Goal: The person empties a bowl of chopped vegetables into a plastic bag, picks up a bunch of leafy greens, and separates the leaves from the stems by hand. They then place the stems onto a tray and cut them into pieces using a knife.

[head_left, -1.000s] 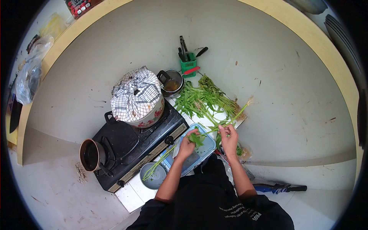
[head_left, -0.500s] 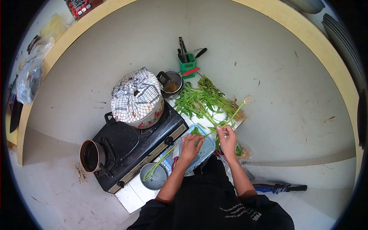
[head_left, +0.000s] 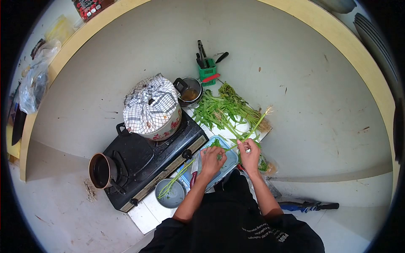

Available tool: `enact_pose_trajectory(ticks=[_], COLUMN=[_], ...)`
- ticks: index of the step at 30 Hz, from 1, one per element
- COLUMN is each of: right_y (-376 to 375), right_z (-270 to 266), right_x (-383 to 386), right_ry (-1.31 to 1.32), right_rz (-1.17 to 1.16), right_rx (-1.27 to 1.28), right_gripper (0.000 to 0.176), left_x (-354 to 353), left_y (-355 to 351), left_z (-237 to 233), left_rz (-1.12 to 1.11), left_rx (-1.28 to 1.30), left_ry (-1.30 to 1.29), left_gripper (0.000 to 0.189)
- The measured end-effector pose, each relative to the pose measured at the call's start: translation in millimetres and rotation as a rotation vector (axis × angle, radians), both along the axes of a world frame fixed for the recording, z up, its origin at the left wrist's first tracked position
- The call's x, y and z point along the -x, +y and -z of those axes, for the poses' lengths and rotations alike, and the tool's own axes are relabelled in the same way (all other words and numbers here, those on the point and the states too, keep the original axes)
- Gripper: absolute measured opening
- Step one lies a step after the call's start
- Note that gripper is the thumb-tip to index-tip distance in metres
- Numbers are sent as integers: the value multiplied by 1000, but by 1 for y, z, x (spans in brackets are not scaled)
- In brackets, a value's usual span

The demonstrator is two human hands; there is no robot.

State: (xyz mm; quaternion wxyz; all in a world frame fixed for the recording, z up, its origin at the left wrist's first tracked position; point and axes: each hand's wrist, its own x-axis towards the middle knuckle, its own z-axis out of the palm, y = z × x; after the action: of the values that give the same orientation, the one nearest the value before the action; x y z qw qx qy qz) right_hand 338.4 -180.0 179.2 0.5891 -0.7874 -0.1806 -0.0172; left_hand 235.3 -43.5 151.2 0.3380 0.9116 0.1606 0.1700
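Bare grey concrete floor (head_left: 295, 84) here, with a gas stove (head_left: 143, 158) and a pile of greens (head_left: 221, 109) on a white sheet right in front of the person. The right hand (head_left: 249, 155) is pinching a long green stalk (head_left: 257, 124) that slants up and away toward the pile. The left hand (head_left: 212, 160) sits just beside it over the blue tub (head_left: 231, 162), fingers curled on the stalk's leafy lower end, though I can't tell if it's actually gripping.

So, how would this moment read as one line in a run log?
right hand: pinching long green stalk | left hand: over clear blue plastic tub | behind: leafy greens pile
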Motion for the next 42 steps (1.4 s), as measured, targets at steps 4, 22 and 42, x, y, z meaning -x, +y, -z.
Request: enact_pose_trajectory(ticks=[4,22,42], right_y=[-5,-24,-21], right_z=[-19,-20,-23], right_x=[-9,-26,-14], right_ry=[52,93,-32], right_rz=[96,141,-83], right_rx=[-128,-120,-4], right_gripper=[23,22,14], left_x=[10,-7,-4], left_y=[4,31,23], left_z=[19,18,6], left_rz=[-9,-218,203], left_rx=[-52,111,-50], left_ry=[102,-123,15], left_gripper=[11,15,15])
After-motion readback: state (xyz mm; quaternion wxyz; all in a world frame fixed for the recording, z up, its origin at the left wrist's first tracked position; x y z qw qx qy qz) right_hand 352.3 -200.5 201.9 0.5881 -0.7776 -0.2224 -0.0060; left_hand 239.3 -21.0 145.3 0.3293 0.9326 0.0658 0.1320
